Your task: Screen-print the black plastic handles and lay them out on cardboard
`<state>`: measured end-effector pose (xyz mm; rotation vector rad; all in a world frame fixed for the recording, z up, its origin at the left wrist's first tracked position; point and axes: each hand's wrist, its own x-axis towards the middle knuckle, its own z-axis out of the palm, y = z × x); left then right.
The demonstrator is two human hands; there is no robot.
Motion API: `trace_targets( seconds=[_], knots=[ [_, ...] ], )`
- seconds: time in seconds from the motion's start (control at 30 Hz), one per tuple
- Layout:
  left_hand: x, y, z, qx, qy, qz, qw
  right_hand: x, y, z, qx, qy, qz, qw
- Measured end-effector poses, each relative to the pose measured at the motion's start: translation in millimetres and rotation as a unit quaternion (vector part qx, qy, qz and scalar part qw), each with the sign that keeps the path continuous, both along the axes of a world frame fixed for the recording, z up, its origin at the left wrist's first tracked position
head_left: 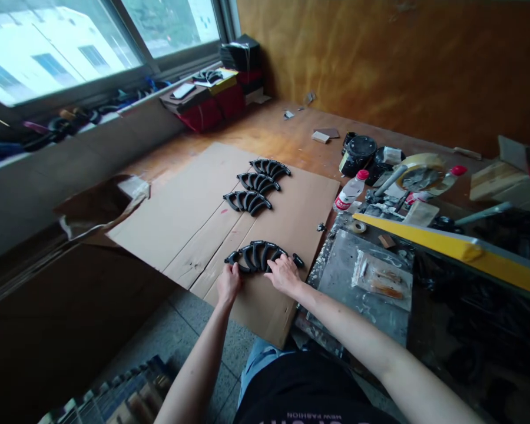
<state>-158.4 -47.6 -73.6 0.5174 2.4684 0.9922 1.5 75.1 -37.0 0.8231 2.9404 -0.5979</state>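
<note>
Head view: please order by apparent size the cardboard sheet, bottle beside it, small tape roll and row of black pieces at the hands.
1. cardboard sheet
2. row of black pieces
3. bottle
4. small tape roll

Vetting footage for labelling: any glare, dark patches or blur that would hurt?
Head view: upper-left window bright and washed out; head view: dark clutter at lower right sunk in shadow, shapes hard to separate; head view: left hand and right hand readable, black curved pieces by them short on surface detail; head view: outer areas look soft and stretched, wide-angle style.
</note>
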Motion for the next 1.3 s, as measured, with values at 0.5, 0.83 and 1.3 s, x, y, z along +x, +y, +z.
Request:
trace_targets(
  seconds=[0.5,0.83,1.3],
  knots=[
    [-14,21,-2.1,-0.069,0.255,-0.211,0.941,-14,-6,-1.6,-0.054,0.015,-0.047,0.997],
    [-39,10,-5.7,-0.059,0.271,-0.275,0.921,-20,-6,-3.9,-0.080,0.035,-0.047,0.995],
    [-45,38,-1.6,-0.069,0.294,-0.236,0.924,-24,-5,-4.6,-0.090,0.039,-0.064,0.993]
  ],
)
